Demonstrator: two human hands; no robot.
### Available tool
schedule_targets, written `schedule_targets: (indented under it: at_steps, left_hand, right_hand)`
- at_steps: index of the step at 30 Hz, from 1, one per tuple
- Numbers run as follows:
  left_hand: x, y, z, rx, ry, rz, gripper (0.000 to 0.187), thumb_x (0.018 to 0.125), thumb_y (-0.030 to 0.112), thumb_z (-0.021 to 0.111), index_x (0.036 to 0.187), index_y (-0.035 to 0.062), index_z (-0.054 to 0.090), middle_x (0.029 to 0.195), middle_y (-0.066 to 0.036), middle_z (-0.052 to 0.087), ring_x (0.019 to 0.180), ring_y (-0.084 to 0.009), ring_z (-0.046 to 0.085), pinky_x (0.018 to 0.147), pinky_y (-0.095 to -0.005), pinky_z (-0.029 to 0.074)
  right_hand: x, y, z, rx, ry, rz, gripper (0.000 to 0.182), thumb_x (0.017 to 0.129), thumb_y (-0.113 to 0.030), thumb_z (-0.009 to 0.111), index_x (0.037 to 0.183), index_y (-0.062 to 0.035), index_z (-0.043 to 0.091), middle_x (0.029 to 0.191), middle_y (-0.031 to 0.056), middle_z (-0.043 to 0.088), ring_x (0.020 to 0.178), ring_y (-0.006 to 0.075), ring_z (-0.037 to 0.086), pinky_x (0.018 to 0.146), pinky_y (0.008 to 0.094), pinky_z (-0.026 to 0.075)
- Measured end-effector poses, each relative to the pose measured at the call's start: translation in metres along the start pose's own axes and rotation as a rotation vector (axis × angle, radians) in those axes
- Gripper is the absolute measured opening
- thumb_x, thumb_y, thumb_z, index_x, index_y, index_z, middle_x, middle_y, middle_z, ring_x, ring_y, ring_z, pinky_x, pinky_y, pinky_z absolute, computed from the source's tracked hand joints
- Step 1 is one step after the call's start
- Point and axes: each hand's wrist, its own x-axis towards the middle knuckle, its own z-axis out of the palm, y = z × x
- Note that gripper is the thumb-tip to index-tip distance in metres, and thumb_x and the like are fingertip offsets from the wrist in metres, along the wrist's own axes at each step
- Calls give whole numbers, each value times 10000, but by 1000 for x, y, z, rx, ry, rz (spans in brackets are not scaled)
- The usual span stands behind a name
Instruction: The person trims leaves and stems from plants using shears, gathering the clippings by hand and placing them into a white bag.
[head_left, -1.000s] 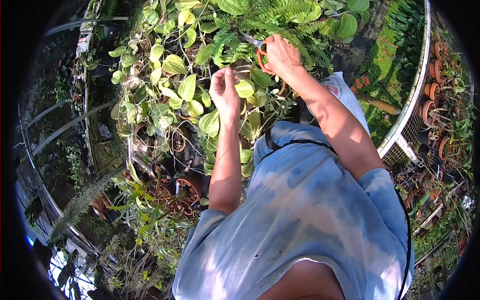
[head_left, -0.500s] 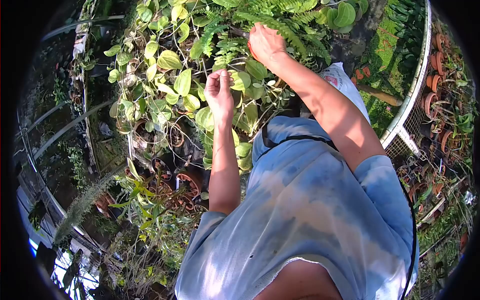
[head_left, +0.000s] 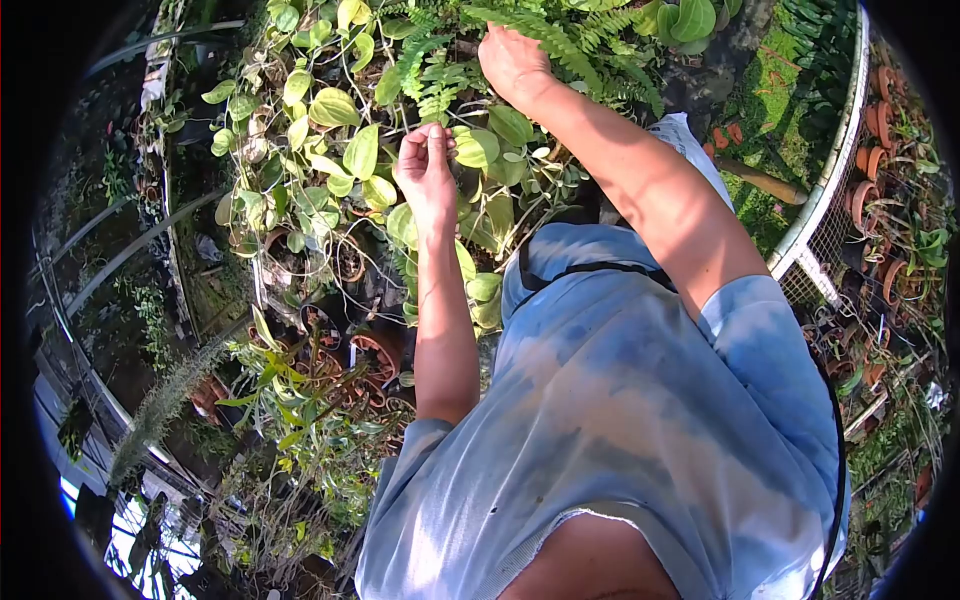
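My left hand is raised over the leafy plants, thumb and fingers pinched together at the lower tip of a narrow fern frond. Broad yellow-green leaves sit just beside its fingertips. Farther up, my right hand is closed among the ferns, and a large frond overlaps its fingers. A dark, thin piece juts out to the left of that hand. Most of what it grips is hidden; an orange edge showed there a moment earlier.
Trailing vines with pale oval leaves spread to the left. Terracotta pots stand below them. On the right are a white sack, a wooden handle, and a white-framed wire mesh bench with more pots beyond.
Both hands have shifted slightly left and up in the view. The right hand has turned, and the orange edge at its palm no longer shows. The left hand keeps its pinch.
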Motion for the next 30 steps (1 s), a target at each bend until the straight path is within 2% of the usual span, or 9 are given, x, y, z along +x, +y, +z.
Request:
schedule_targets:
  at_steps: [3,6,9,13,16,19,22,28,30]
  left_hand:
    - [-4,1,1,-4,-2,-14,121,996,172,647,1031,56,649,909,-20,694,787,-64,598,732,-219,481]
    - [-3,-1,-3,-34,33,-15,113,996,169,647,1020,59,650,915,-16,688,792,-66,596,735,-218,478]
    - [1,1,-7,-27,68,2,117,998,163,640,1015,47,642,912,-18,684,789,-64,596,726,-217,485]
    - [1,7,-6,-11,33,3,128,1004,156,632,1014,28,629,878,-24,682,759,-63,595,717,-210,488]
    - [-1,6,-5,-5,32,-13,126,1001,156,636,1009,30,631,876,-23,684,757,-61,594,716,-208,487]
    - [-4,6,-4,-5,23,-14,120,999,153,638,1006,33,633,877,-25,687,758,-60,594,722,-206,488]
    - [-4,5,-3,-30,11,-17,133,994,176,651,1036,51,655,925,-25,697,792,-64,599,737,-214,487]
    - [-5,11,2,-53,-28,-6,135,998,164,642,1046,38,647,936,-35,702,793,-70,602,761,-218,483]
    - [-11,14,2,-23,-32,-14,129,999,158,639,1044,37,644,937,-31,695,801,-72,595,771,-219,480]
  right_hand:
    - [0,2,24,-248,253,-123,198,913,-127,538,968,-27,700,925,98,695,948,236,689,801,360,580]
    - [-4,1,27,-151,219,-13,192,911,-128,544,950,-20,698,886,125,687,932,239,693,776,370,584]
    - [-15,3,15,-31,75,-76,199,899,-138,551,943,-19,705,932,151,668,934,232,687,774,375,581]
    - [1,0,36,-331,214,-107,195,888,-136,549,924,-35,712,851,138,681,905,228,684,789,388,577]
    - [37,-11,80,346,253,245,284,830,-94,638,1086,27,629,1089,198,652,940,355,697,772,443,578]
    - [32,-5,52,231,28,83,234,882,-72,565,1081,20,647,1172,220,621,1005,333,682,813,413,568]
    - [19,3,43,-30,319,-89,194,890,-137,544,916,-49,715,856,131,683,929,229,685,789,386,581]
    - [-5,8,14,-60,178,-140,215,914,-143,522,918,-37,708,989,149,666,911,263,710,737,386,597]
    - [-9,15,26,-51,496,-146,206,921,-128,510,882,-28,686,990,153,669,897,287,715,724,381,598]
